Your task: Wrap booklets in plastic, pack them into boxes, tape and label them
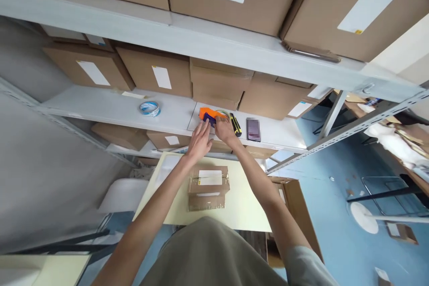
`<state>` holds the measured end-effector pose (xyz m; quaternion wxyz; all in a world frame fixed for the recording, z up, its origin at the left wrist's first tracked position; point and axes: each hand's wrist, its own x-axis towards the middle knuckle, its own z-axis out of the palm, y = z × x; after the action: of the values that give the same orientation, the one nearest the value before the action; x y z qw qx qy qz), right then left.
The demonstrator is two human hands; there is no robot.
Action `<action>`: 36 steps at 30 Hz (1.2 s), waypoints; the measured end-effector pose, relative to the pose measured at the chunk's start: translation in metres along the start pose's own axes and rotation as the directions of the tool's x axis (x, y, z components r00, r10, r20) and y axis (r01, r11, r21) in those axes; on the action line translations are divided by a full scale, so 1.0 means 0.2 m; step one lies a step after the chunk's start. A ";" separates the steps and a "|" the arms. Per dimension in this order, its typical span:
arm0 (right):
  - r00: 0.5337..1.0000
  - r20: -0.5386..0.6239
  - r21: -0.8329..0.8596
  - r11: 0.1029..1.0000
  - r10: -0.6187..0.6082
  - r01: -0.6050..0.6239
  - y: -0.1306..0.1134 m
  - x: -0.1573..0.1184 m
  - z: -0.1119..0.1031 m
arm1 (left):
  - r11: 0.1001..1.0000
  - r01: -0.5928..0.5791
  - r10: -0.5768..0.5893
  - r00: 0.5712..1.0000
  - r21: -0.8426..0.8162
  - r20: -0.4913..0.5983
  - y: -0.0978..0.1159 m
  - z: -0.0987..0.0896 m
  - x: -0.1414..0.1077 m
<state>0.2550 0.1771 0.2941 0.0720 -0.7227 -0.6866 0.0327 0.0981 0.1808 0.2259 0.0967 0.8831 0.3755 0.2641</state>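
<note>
1. Orange-and-purple tool [208, 112] sits near the middle of the view, above the front part of a white shelf [177, 118].
2. The person's right hand [224, 128] meets it from 4 o'clock, its fingers curled closed on the tool's right end.
3. The left hand [200, 137] approaches from 7 o'clock with its fingers nearly straight and slightly parted, the tips at the purple part; they have no grip around it, and whether they press on it cannot be told.
4. Just past 3 o'clock from the tool lies a black-and-yellow implement [236, 126], close by the right hand; farther out the same way is a phone [254, 129].
5. At 9 o'clock, well apart, a blue-and-white tape roll [149, 108] rests on the shelf.
6. Toward 12 o'clock, brown cartons [217, 87] line the back of the shelf.
7. At 6 o'clock, below the hands, a taped parcel [208, 200] with white labels sits on a pale yellow table [246, 196].
</note>
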 end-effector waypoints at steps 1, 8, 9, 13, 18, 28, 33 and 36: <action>1.000 0.023 -0.009 1.000 -0.006 0.006 0.00 0.04 0.02 | 1.000 0.004 -0.004 1.000 -0.009 0.020 0.00 0.02 0.00; 0.994 -0.110 0.032 0.999 0.008 -0.005 0.06 -0.06 0.16 | 0.969 0.150 -0.130 0.986 -0.196 0.108 -0.04 0.26 -0.28; 0.984 -0.176 0.054 0.998 0.033 -0.024 0.09 -0.14 0.20 | 0.957 0.193 -0.173 0.979 -0.215 0.109 -0.07 0.29 -0.36; 0.969 -0.086 0.175 0.961 0.230 -0.213 0.16 -0.61 0.52 | 0.832 0.539 -0.507 0.835 -0.130 0.214 -0.17 0.38 -0.75; 0.876 0.301 0.212 0.869 0.378 -0.448 0.07 -1.03 0.99 | 0.665 0.744 -0.699 0.589 0.067 0.405 -0.10 0.46 -0.99; 0.811 0.415 0.216 0.821 0.413 -0.528 0.18 -1.11 1.17 | 0.589 0.803 -0.687 0.556 -0.091 0.468 -0.23 0.60 -1.11; 0.872 0.336 0.466 0.742 0.355 -0.482 0.26 -1.13 1.14 | 0.609 0.741 -0.599 0.664 -0.283 0.448 -0.28 0.59 -1.16; 0.903 0.227 0.639 0.644 0.366 -0.421 0.29 -1.16 1.09 | 0.630 0.697 -0.552 0.712 -0.342 0.433 -0.26 0.55 -1.15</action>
<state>0.2667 -0.0436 0.0576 0.2931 -0.7765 -0.4560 0.3213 -0.0075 0.0569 0.0241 0.4531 0.6697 0.5642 0.1668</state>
